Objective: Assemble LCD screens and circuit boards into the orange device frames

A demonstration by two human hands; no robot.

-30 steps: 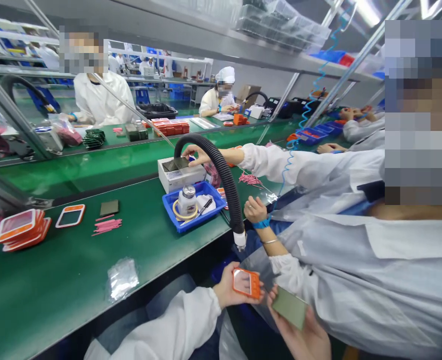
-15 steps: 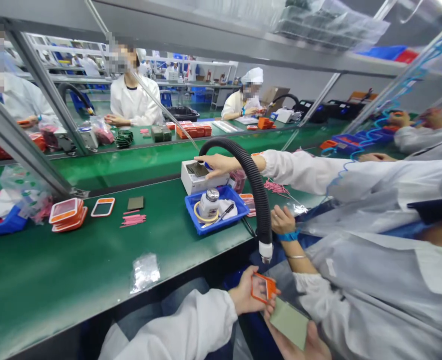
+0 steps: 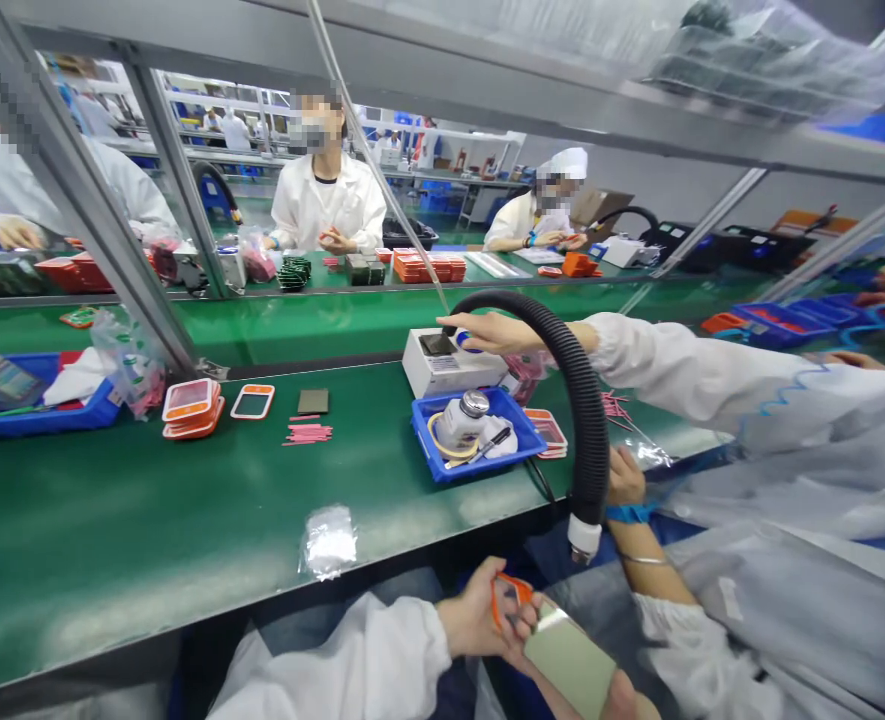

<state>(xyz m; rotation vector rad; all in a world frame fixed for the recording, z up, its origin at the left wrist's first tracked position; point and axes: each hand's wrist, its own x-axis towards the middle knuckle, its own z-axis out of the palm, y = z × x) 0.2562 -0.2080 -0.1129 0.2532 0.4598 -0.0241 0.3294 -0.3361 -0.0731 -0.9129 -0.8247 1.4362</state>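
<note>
Low at the bench's front edge, my left hand (image 3: 476,612) grips an orange-rimmed frame (image 3: 497,603) with a clear middle. The frame is tilted, and fingers partly cover it. My right hand (image 3: 543,686) holds a flat, shiny grey-green rectangular panel (image 3: 573,655), its thumb on the lower right edge. The right fingertips are close to the frame; whether they touch it I cannot tell. Above both hands hangs the white-tipped end of a black flexible hose (image 3: 590,470).
A co-worker's hand (image 3: 487,330) reaches over a white box (image 3: 442,375). Their other hand (image 3: 626,478) is near the bench edge. On the bench (image 3: 209,520) are a blue tray (image 3: 431,462) with a bottle, stacked orange frames (image 3: 191,402), pink strips (image 3: 308,433) and a clear bag (image 3: 329,542).
The view has swung left, so the bench things appear farther right. The orange frame has tilted more edge-on in my left hand. The panel stays in my right hand.
</note>
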